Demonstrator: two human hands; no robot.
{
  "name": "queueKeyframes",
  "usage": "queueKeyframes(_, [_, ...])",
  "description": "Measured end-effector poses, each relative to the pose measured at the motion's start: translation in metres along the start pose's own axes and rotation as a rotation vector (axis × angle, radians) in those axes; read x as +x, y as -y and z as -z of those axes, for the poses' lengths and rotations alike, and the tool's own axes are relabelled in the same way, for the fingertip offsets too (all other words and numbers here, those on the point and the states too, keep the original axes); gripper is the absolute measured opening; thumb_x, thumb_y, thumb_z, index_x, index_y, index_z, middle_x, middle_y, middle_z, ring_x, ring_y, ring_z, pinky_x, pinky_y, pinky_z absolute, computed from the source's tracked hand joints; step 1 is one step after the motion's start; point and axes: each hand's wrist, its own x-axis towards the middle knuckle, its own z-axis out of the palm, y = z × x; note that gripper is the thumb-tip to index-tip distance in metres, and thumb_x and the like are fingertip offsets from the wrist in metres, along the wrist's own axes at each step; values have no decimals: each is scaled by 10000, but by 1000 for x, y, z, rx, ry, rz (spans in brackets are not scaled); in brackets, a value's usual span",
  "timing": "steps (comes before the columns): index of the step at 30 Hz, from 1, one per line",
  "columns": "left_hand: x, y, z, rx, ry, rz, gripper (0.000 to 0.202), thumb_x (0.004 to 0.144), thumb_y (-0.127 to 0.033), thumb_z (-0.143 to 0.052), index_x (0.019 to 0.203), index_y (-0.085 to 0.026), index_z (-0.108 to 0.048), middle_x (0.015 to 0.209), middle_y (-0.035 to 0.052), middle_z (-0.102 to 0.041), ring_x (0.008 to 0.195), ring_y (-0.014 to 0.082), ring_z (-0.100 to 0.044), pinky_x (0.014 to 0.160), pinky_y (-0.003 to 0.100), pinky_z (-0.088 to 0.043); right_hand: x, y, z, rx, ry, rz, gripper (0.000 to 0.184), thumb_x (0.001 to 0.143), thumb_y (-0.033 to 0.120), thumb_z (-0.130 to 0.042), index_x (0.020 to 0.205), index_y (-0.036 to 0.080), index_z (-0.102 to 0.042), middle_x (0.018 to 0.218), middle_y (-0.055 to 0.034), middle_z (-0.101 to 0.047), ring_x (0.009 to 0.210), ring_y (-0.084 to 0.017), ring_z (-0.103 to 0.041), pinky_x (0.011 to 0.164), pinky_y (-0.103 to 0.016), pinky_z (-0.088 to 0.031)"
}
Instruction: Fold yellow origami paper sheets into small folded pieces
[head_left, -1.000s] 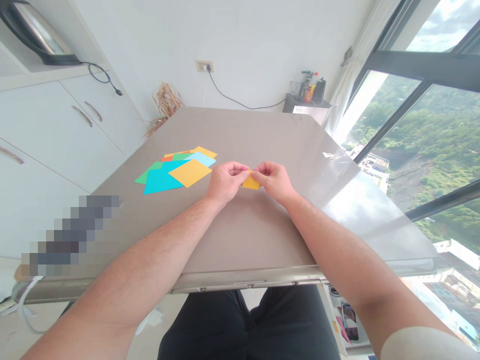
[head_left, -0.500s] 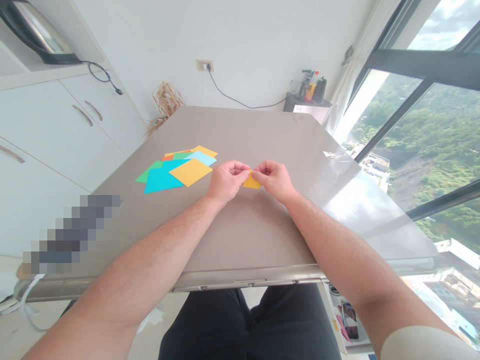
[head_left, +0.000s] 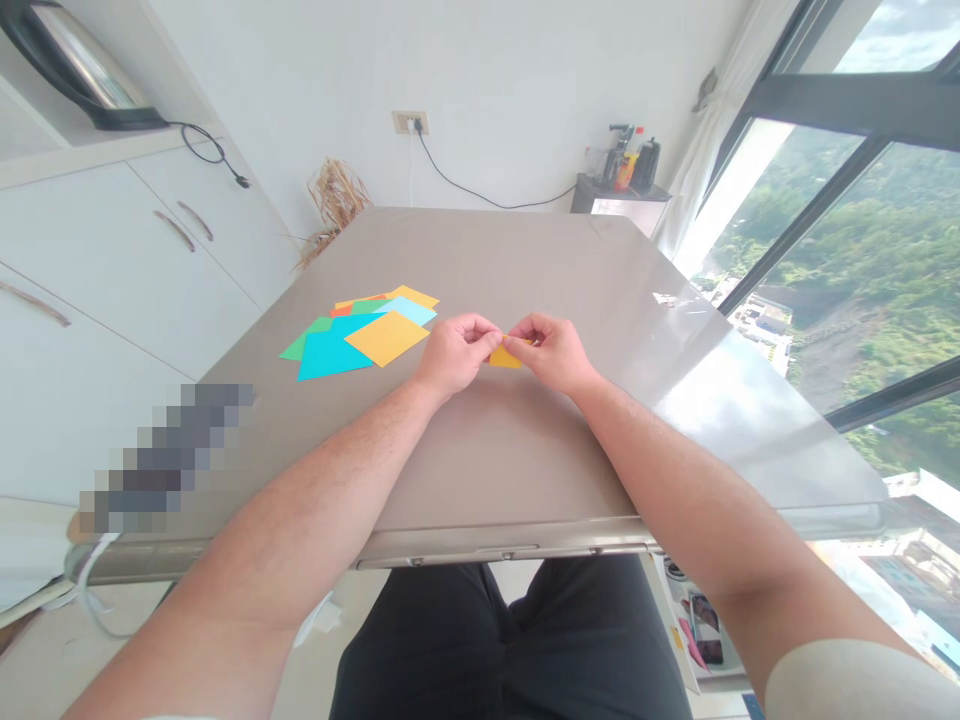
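Note:
A small yellow piece of paper is pinched between both hands near the middle of the table. My left hand grips its left side with thumb and forefinger, fingers curled. From the other side, my right hand pinches it too, the thumbtips of both hands close together. My fingers cover the upper part of the paper, so its full shape is hidden. To the left of my left hand lie loose sheets: a yellow sheet overlapping a turquoise sheet, with a light blue sheet and a green sheet beside them.
The brown-grey table reaches towards the wall. At its left edge sits a pixelated dark object. Dried stalks stand beyond the far left corner, and a small cabinet holding bottles is at the far right. An open drawer shows below.
Both hands have shifted slightly, still pinching the yellow paper, and less of it shows below the fingers. The whole view has moved a little.

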Motion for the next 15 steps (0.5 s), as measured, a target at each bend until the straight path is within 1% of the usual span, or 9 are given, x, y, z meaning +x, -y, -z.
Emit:
queueKeyframes(4, [2,2,1,1,-87,-58,205,797,-386,-751,797,-187,-704,756,40,-723,705,166,-667,701,314,-558,0,3,2,54,-3,-47,189,762,387,-732,747,214,-658,660,12,-620,617,-136,-519,569,-282,-411])
queueKeyframes(7, [3,3,1,-7,-119,-60,208,803,-390,-746,807,-187,-706,737,35,-715,698,166,-667,698,312,-553,0,4,2,90,-12,-55,195,762,380,-736,730,212,-643,649,19,-599,617,-134,-525,573,-283,-403])
queueKeyframes(11, [2,2,-1,-18,-152,-56,210,806,-397,-742,809,-189,-710,726,30,-713,688,167,-664,680,304,-545,0,4,2,150,-7,-51,221,749,408,-748,742,211,-648,670,14,-610,638,-141,-543,581,-287,-415])
queueKeyframes(15, [1,-1,0,12,-182,-57,216,816,-405,-730,810,-190,-710,704,24,-705,669,162,-647,670,298,-539,0,4,1,193,-16,-66,229,734,396,-754,717,210,-621,679,15,-617,632,-130,-515,580,-285,-410])
